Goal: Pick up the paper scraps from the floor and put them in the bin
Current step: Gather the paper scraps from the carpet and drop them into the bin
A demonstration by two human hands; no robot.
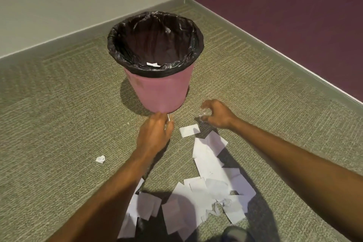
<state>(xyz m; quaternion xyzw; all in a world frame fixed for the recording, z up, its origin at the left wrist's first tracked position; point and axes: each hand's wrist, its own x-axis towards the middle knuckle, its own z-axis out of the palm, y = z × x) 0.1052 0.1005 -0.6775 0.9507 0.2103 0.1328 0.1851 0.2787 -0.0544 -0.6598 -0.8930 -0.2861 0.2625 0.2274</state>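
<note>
Two hands work low over the carpet just in front of the bin [157, 92]. Left hand [154, 134] has its grip pinched shut on a small white scrap [168, 118], whose tip pokes up between the fingertips. Right hand [217, 114] is curled, and something pale and crumpled [203, 117] sits under its fingers; I cannot tell whether that grip has closed on it.

To do this step well, I would close each grip fully before lifting, carry both hands up and forward over the rim, and release only once past the black liner [155, 25] so nothing slides down the outside.

Inside the bin, one white piece [153, 64] shows near the front edge of the liner; the rest looks dark and bare. Most of the scraps [208, 188] lie behind both grips, toward the person. One flat piece [189, 130] lies between the hands, and a crumpled bit [100, 159] sits well off to the left of the left grip
</note>
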